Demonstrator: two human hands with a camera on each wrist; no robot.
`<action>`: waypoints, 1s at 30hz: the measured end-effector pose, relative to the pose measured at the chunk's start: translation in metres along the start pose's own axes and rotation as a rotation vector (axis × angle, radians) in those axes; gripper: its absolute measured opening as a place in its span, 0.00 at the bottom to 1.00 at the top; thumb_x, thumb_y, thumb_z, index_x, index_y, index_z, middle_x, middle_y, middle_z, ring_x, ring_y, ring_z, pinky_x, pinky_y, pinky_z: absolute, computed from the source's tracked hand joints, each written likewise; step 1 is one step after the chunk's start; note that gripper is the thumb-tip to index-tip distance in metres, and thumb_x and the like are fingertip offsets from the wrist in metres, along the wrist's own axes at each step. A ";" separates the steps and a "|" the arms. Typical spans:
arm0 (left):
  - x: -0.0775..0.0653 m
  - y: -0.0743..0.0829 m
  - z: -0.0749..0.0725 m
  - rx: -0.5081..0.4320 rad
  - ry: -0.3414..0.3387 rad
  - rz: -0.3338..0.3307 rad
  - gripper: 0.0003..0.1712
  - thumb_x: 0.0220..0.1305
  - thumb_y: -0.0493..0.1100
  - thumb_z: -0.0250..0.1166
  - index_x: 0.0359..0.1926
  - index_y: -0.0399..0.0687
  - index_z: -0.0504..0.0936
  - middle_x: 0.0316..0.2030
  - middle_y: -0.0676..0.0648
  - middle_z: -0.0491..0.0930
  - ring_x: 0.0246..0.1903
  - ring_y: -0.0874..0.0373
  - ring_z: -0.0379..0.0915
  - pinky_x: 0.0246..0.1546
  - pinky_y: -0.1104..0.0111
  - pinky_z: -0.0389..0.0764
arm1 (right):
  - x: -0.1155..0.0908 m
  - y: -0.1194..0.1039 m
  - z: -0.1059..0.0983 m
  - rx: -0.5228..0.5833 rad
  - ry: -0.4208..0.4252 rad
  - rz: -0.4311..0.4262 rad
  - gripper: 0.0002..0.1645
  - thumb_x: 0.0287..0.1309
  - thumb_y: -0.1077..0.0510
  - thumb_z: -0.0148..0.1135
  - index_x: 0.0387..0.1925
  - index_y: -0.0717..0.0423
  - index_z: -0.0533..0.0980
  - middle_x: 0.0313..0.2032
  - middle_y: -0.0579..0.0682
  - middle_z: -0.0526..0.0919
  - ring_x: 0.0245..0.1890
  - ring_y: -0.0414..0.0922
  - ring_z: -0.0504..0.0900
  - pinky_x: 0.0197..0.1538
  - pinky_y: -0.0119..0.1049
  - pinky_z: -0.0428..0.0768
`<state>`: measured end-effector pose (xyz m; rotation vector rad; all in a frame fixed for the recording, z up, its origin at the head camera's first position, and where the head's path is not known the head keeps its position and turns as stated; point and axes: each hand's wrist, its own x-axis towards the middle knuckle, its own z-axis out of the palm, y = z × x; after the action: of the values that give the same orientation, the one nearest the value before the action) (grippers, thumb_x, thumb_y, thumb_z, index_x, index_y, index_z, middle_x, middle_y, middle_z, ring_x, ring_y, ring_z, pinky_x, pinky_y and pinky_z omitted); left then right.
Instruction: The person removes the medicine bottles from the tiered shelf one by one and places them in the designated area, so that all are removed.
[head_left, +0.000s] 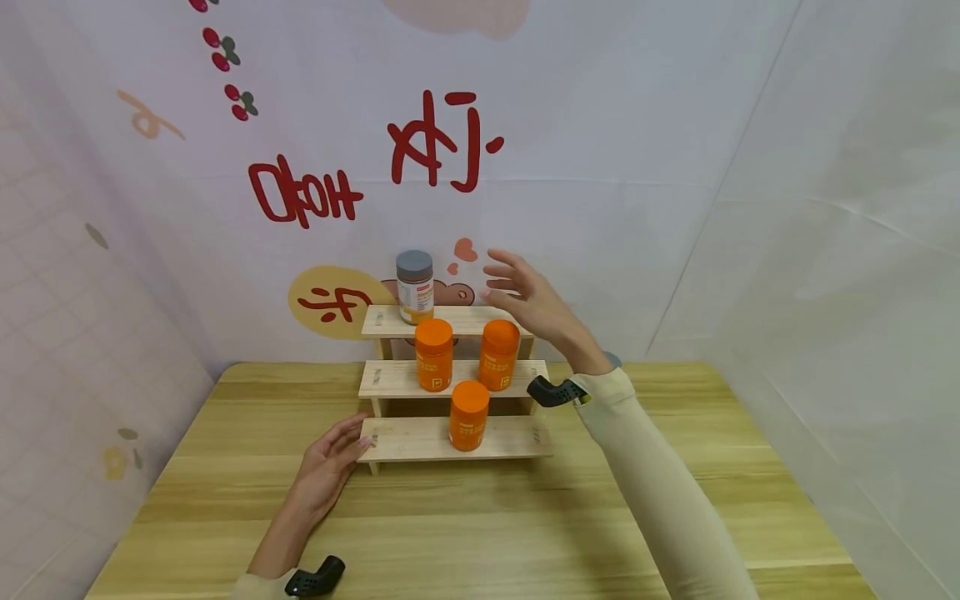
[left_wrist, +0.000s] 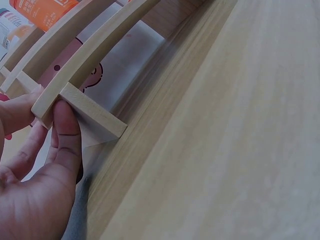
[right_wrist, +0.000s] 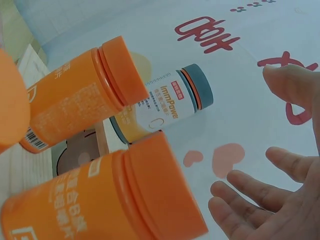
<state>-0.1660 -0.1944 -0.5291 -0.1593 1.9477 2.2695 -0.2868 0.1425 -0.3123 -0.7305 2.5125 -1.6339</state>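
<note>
My left hand (head_left: pixel 327 463) grips the left end of the bottom step of a three-step wooden rack (head_left: pixel 420 440). In the left wrist view, thumb and fingers pinch the step's end (left_wrist: pixel 46 107) from both sides. My right hand (head_left: pixel 527 298) hangs in the air by the right end of the top step, fingers spread and holding nothing. On the top step's left part stands a grey-lidded supplement bottle (head_left: pixel 416 287). Two orange bottles, one left (head_left: pixel 434 356) and one right (head_left: pixel 499 356), stand on the middle step. Another orange bottle (head_left: pixel 468 417) stands on the bottom step.
The rack stands on a wood-grain table (head_left: pixel 450 525) near its back edge. Close behind hangs a pale printed cloth (head_left: pixel 600 217) with red lettering and hearts. Side cloths flank the table left and right. Behind my right wrist a grey round edge (head_left: pixel 612 359) shows, mostly hidden.
</note>
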 end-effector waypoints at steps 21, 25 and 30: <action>0.001 0.000 -0.001 -0.024 -0.011 0.005 0.38 0.70 0.37 0.67 0.76 0.37 0.63 0.50 0.56 0.76 0.48 0.67 0.77 0.47 0.76 0.80 | 0.041 -0.012 0.027 -0.011 -0.061 0.060 0.43 0.69 0.45 0.64 0.79 0.41 0.58 0.72 0.52 0.72 0.71 0.50 0.71 0.72 0.55 0.70; 0.001 0.001 0.000 -0.020 -0.010 0.001 0.38 0.70 0.37 0.67 0.76 0.37 0.63 0.49 0.56 0.76 0.48 0.67 0.77 0.47 0.76 0.80 | 0.050 -0.013 0.030 -0.017 -0.084 0.072 0.41 0.70 0.48 0.64 0.79 0.41 0.59 0.72 0.53 0.71 0.71 0.52 0.71 0.71 0.54 0.72; 0.000 0.001 0.000 -0.013 -0.013 0.007 0.38 0.70 0.37 0.67 0.76 0.37 0.62 0.49 0.56 0.76 0.49 0.67 0.77 0.48 0.76 0.80 | 0.060 -0.016 0.037 0.002 -0.117 0.069 0.41 0.69 0.50 0.63 0.78 0.44 0.59 0.72 0.55 0.71 0.71 0.53 0.71 0.70 0.51 0.74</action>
<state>-0.1665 -0.1946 -0.5282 -0.1394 1.9306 2.2816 -0.3229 0.0811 -0.3022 -0.7091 2.4263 -1.5253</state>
